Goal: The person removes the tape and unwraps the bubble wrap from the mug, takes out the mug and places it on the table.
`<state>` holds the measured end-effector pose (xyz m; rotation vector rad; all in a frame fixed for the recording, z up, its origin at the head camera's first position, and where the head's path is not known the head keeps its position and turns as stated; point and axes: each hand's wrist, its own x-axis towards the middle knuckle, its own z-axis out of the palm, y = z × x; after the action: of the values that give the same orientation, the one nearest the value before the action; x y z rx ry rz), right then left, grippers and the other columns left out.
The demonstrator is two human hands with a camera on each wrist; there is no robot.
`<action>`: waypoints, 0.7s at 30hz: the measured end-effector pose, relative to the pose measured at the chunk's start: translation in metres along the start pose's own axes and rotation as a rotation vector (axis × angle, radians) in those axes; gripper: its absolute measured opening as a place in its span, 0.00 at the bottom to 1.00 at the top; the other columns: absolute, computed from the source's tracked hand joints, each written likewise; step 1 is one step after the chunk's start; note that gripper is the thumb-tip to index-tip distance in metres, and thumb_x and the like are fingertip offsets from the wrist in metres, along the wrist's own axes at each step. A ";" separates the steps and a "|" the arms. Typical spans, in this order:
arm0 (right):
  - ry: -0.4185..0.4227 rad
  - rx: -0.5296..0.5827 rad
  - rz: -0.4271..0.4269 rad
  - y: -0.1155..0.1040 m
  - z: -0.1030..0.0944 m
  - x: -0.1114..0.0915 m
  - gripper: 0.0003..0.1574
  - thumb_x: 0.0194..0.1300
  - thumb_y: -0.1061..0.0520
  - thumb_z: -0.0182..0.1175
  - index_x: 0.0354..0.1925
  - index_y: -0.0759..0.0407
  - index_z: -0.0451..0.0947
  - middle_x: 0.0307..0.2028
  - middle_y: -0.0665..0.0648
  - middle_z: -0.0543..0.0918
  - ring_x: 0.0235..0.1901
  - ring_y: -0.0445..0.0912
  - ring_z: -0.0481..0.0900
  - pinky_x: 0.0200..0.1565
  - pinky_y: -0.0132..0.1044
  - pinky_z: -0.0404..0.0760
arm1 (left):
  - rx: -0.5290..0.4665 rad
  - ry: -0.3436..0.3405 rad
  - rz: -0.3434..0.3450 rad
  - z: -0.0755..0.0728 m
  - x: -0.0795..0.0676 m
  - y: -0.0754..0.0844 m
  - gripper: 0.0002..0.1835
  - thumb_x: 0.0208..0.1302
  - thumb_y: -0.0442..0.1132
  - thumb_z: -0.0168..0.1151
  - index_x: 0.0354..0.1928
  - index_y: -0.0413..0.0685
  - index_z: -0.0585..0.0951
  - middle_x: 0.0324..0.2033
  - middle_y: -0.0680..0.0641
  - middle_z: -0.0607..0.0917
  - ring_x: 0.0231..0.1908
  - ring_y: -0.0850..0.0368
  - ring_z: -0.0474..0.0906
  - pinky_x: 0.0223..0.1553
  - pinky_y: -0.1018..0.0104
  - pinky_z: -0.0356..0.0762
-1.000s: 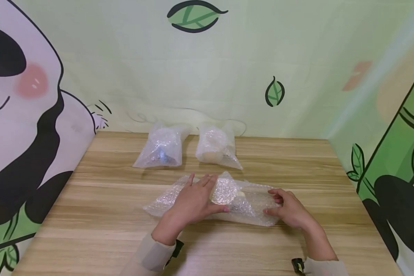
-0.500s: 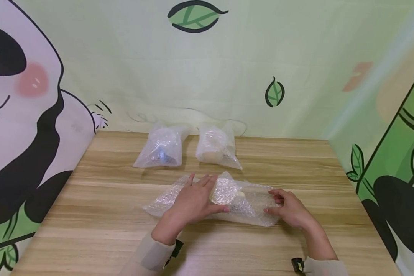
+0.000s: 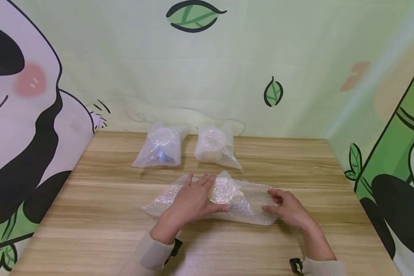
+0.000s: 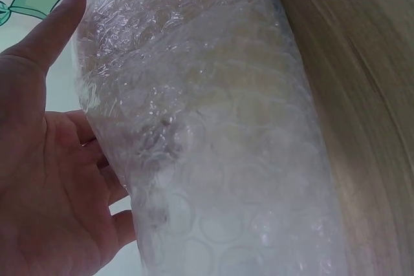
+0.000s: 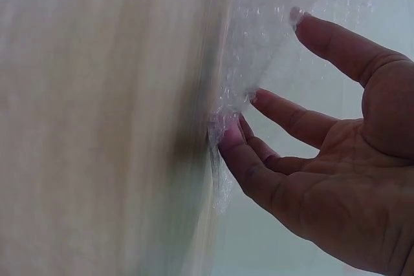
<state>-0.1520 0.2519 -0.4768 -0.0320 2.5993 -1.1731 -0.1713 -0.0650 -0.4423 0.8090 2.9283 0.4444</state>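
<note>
A lumpy bubble-wrap package (image 3: 248, 203) lies across the table in front of me, something pale inside it. My left hand (image 3: 193, 201) rests on its left half, fingers straight and thumb spread to the right. In the left wrist view that hand (image 4: 58, 179) lies along one side of the clear wrap (image 4: 226, 134). At the right end my right hand (image 3: 291, 209) touches the wrap with thumb and fingertips held apart. One fingertip of the right hand (image 5: 330, 140) shows pink through the plastic edge (image 5: 226, 121) in the right wrist view.
Two more bubble-wrapped bundles stand at the back of the wooden table (image 3: 107, 230): one with something blue inside (image 3: 162, 147), the other with something beige (image 3: 215, 147). Behind them hangs a green backdrop (image 3: 124, 69) printed with leaves and pandas.
Both hands stay in place on the package. The whole head view has shifted very slightly to the left.
</note>
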 end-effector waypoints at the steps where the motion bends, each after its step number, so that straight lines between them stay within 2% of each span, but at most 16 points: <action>1: 0.005 -0.005 0.004 0.000 0.001 -0.001 0.45 0.65 0.50 0.72 0.69 0.74 0.69 0.62 0.74 0.78 0.61 0.64 0.77 0.63 0.59 0.78 | 0.002 -0.003 0.001 0.000 0.000 0.000 0.62 0.57 0.79 0.59 0.79 0.39 0.59 0.76 0.38 0.68 0.77 0.44 0.64 0.81 0.38 0.41; 6: 0.022 -0.007 0.028 -0.003 0.003 -0.005 0.45 0.69 0.47 0.68 0.71 0.72 0.67 0.65 0.73 0.76 0.64 0.65 0.75 0.65 0.60 0.76 | -0.001 0.000 0.006 -0.001 -0.001 0.000 0.61 0.59 0.79 0.56 0.79 0.39 0.59 0.76 0.38 0.67 0.77 0.44 0.64 0.81 0.38 0.41; 8: 0.030 0.000 0.039 -0.003 0.004 -0.006 0.44 0.70 0.46 0.66 0.72 0.71 0.67 0.66 0.72 0.76 0.65 0.65 0.74 0.65 0.60 0.76 | -0.011 0.004 0.009 -0.001 -0.001 0.000 0.56 0.65 0.77 0.53 0.79 0.39 0.60 0.76 0.39 0.68 0.77 0.44 0.64 0.81 0.37 0.41; 10: 0.035 0.011 0.048 -0.004 0.004 -0.007 0.43 0.72 0.46 0.65 0.73 0.70 0.66 0.67 0.72 0.75 0.66 0.65 0.74 0.65 0.60 0.76 | -0.031 0.000 0.003 -0.002 -0.002 0.000 0.49 0.73 0.72 0.47 0.79 0.40 0.61 0.76 0.41 0.67 0.77 0.45 0.63 0.81 0.37 0.40; 13: 0.040 0.021 0.058 -0.007 0.004 -0.009 0.41 0.72 0.46 0.64 0.73 0.68 0.67 0.67 0.72 0.75 0.67 0.65 0.73 0.66 0.61 0.76 | -0.069 -0.005 0.000 -0.003 -0.003 -0.002 0.36 0.82 0.59 0.39 0.79 0.40 0.62 0.77 0.43 0.66 0.78 0.44 0.62 0.81 0.37 0.41; 17: 0.042 0.025 0.037 -0.012 0.006 -0.011 0.41 0.73 0.45 0.63 0.72 0.68 0.68 0.69 0.73 0.73 0.68 0.68 0.72 0.67 0.63 0.74 | -0.080 -0.006 0.009 -0.003 -0.003 -0.004 0.30 0.84 0.48 0.35 0.78 0.40 0.63 0.77 0.44 0.67 0.78 0.44 0.63 0.81 0.36 0.44; 21: 0.063 0.041 -0.002 -0.018 0.008 -0.015 0.39 0.74 0.45 0.62 0.72 0.67 0.69 0.70 0.73 0.71 0.70 0.68 0.70 0.69 0.61 0.74 | -0.063 -0.018 0.023 -0.003 -0.003 -0.005 0.28 0.84 0.44 0.37 0.78 0.40 0.63 0.77 0.43 0.67 0.77 0.45 0.63 0.80 0.35 0.46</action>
<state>-0.1373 0.2360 -0.4642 0.0106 2.6286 -1.2470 -0.1721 -0.0713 -0.4407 0.8349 2.8754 0.5252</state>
